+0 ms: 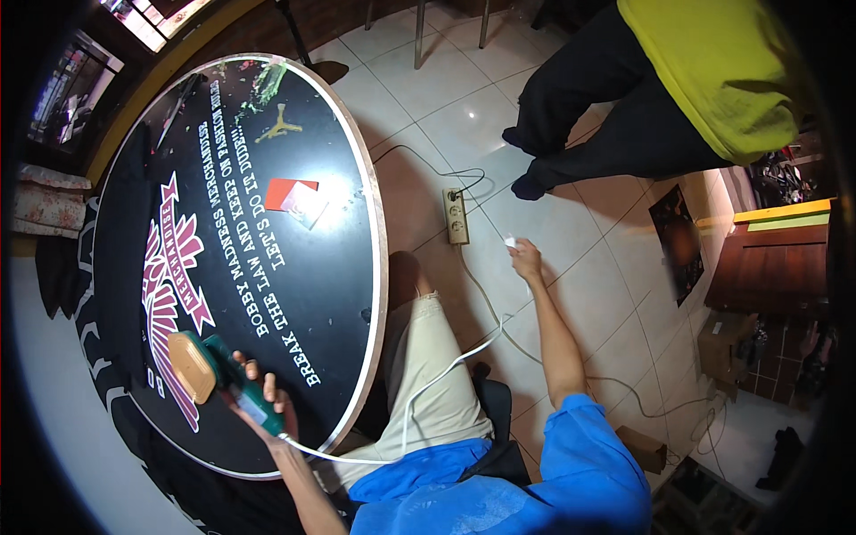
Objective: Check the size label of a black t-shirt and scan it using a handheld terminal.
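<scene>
Green hand tool (234,385) with a tan, flat-faced head is located at the lower left of the frame, raised above the round black counter (341,267). Left hand (275,401): grip closed around the tool's green body, fingers wrapped over it. Right hand (526,260), right of centre: grip pinched nearly closed on a white plug (511,242), held above the tiled floor (615,267), near but apart from the power strip (456,218). The strip lies at the centre top with a black plug seated in its far socket; two nearer sockets are unoccupied. A white cord (410,401) leaves the tool's rear end, crosses the seated person's lap and rises toward the right hand. On the counter, upper centre-left, a red card (283,192) is partly overlapped by a pale, glossy packet (306,210); whether the packet holds anything cannot be determined. Containers noted: a brown cardboard box (642,448) at lower right and a cardboard carton (724,343) at the right edge, contents of both not discernible. A second person in a yellow top (713,71) and dark trousers occupies the upper right.
</scene>
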The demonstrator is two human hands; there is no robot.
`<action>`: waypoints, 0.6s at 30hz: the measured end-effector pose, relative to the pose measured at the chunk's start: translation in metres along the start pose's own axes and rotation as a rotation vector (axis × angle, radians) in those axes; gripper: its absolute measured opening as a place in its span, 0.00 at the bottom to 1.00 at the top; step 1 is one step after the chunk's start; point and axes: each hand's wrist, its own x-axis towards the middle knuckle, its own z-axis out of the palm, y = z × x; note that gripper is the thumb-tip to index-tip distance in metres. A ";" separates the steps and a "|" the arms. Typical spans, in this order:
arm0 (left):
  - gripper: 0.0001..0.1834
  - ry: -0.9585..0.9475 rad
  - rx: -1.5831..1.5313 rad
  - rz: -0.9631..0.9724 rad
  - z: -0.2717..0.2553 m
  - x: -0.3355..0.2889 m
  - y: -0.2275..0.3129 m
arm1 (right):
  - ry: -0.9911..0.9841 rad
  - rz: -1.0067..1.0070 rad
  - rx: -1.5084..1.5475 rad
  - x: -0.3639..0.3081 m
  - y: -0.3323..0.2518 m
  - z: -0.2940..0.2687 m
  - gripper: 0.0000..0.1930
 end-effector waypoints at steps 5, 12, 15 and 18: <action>0.40 -0.029 -0.003 -0.041 0.019 0.032 -0.050 | -0.103 -0.110 -0.266 0.035 -0.060 0.075 0.18; 0.40 -0.104 0.096 -0.003 0.024 0.046 -0.044 | -0.102 -0.084 -0.272 0.081 -0.110 0.143 0.17; 0.42 -0.084 0.102 -0.052 0.024 0.047 -0.052 | -0.148 -0.087 -0.425 0.100 -0.103 0.152 0.18; 0.43 -0.066 0.167 -0.085 0.020 0.052 -0.059 | -0.165 -0.080 -0.553 0.131 -0.072 0.146 0.17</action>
